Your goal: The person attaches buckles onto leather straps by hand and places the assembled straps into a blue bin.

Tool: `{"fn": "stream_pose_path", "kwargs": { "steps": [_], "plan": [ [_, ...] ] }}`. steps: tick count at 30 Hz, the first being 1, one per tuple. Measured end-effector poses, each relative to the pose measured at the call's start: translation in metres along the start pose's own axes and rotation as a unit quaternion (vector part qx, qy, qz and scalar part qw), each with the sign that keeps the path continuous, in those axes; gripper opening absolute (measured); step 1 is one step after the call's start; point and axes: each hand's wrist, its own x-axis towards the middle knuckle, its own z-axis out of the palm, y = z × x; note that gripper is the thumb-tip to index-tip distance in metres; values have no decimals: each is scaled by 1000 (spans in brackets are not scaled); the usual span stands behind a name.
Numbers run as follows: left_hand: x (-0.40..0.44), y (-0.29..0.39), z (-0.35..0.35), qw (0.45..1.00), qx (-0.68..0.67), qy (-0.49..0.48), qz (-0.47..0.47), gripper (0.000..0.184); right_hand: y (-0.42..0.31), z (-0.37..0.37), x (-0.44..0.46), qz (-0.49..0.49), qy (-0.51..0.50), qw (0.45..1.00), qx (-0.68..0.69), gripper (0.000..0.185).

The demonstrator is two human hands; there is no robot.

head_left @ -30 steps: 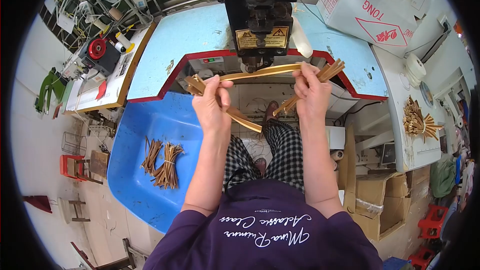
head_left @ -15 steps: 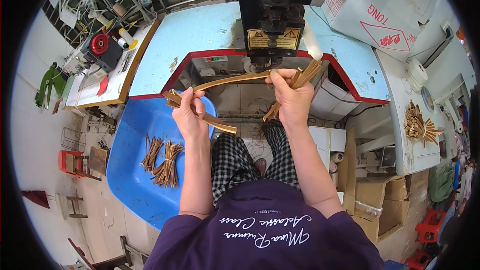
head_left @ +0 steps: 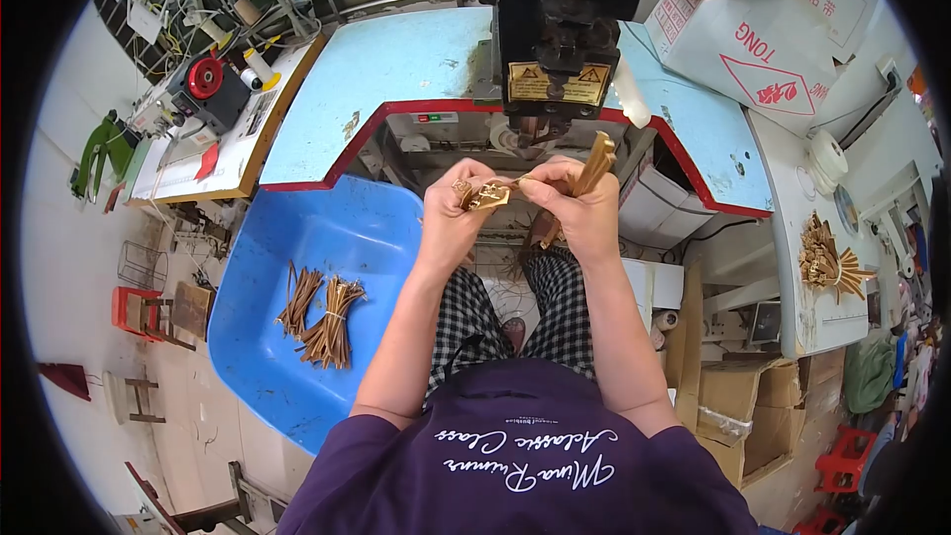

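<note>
In front of the machine, my left hand (head_left: 454,213) is closed around several brown leather-like strips (head_left: 489,196), their ends pointing at the camera. My right hand (head_left: 578,203) grips another bunch of brown strips (head_left: 598,163), which stands up past the thumb and shows again below the palm. The fingertips of both hands nearly meet, pinching at a thin strip between them; its exact shape is hard to make out. Just above the hands is the black machine head (head_left: 570,30) with a yellow warning label.
At left, a blue basin (head_left: 248,337) holds tied bundles of strips (head_left: 332,327). A light-blue worktable (head_left: 416,54) with a red edge curves around the hands. Another strip bundle (head_left: 830,258) lies on the right-hand side table (head_left: 817,327). Cardboard boxes (head_left: 748,416) stand below right.
My left hand has moved right, close to my right hand. The strip that stretched between them is no longer extended, and the left bunch now points toward the camera.
</note>
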Motion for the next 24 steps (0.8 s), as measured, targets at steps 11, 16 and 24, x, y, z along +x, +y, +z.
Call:
{"fn": "stream_pose_path", "kwargs": {
  "steps": [11, 16, 24],
  "plan": [
    [-7, 22, 37, 962, -182, 111, -170, 6, 9, -1, -7, -423, 31, 788, -447, 18],
    [4, 26, 48, 933, -240, 143, -226, 9, 4, -4, -2, -430, 68, 744, -508, 18],
    [8, 30, 48, 900, -319, 150, -256, 7, -10, -2, 6, -415, 58, 732, -537, 19]
  ]
}}
